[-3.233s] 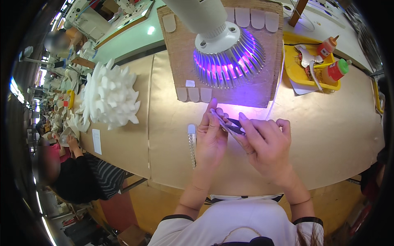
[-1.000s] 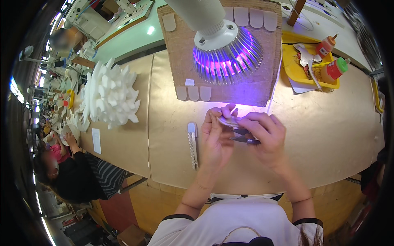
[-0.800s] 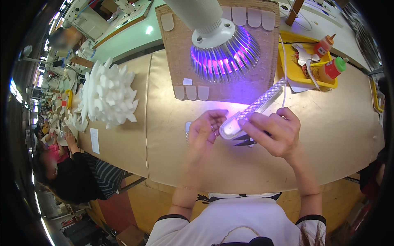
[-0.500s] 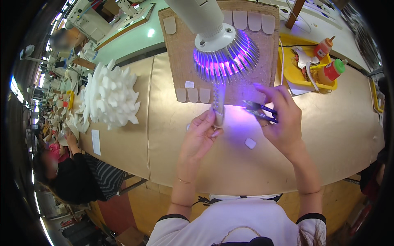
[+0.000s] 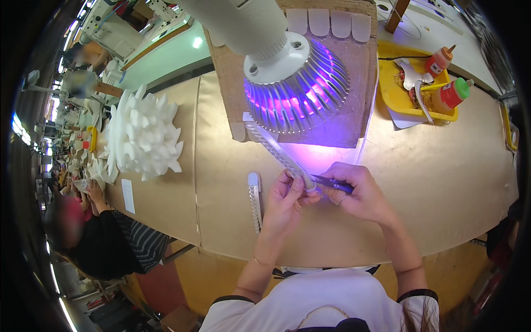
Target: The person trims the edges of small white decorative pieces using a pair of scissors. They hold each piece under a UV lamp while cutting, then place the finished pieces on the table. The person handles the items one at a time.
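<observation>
My left hand (image 5: 286, 202) pinches the near end of a pale braided strap (image 5: 278, 154), which slants away to the upper left, its far end by the lamp. In my right hand (image 5: 362, 192) are dark-handled thread snips (image 5: 335, 183). Their blades meet the strap's near end, close to my left fingertips; whether the blades are apart I cannot make out. A second braided strap (image 5: 255, 202) with a rounded pale tip lies on the table, left of my left hand. Beyond both hands, a finned lamp (image 5: 298, 88) glows violet over the work.
Under the lamp lies a brown board (image 5: 227, 83) with several pale rounded tabs (image 5: 319, 23) along its far edge. A yellow tray (image 5: 394, 97) with bottles stands at the right. To the left are a spiky white object (image 5: 146, 135), a paper slip (image 5: 128, 196) and a seated person (image 5: 91, 238).
Both hands have come nearer to me and closer together. The snips, formerly apart from the strap, are now at its end. The strap has tilted, and the second strap has come into sight.
</observation>
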The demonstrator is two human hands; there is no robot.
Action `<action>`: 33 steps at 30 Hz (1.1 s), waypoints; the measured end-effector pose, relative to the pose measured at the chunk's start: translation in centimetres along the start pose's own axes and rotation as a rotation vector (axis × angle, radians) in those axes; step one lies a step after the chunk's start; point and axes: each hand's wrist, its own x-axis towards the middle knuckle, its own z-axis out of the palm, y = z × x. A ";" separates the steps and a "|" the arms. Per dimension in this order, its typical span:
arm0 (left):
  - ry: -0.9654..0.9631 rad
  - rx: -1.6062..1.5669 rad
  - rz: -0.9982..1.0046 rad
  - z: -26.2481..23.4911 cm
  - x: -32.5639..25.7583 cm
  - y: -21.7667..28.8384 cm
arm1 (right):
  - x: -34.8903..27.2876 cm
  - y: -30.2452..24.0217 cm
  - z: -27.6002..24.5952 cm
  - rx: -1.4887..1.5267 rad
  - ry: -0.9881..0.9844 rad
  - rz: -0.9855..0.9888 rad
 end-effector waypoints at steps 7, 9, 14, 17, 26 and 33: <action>-0.177 0.181 0.145 0.5 1.9 2.3 | 1.2 -1.3 -1.3 0.041 -0.009 -0.127; -0.249 0.124 0.146 0.3 2.4 2.6 | 1.6 -1.8 -1.6 0.072 -0.032 -0.160; -0.339 0.011 0.158 0.1 3.1 2.2 | 2.6 -2.8 -2.0 0.023 -0.115 -0.137; -0.311 0.045 0.158 -0.4 3.3 2.6 | 3.2 -3.1 -2.2 -0.105 -0.099 -0.222; -0.349 -0.025 0.305 -0.4 3.3 2.2 | 3.7 -3.1 -2.0 -0.021 -0.112 -0.245; -0.458 -0.145 0.352 0.1 3.1 2.0 | 3.2 -2.6 -1.5 0.158 -0.182 -0.099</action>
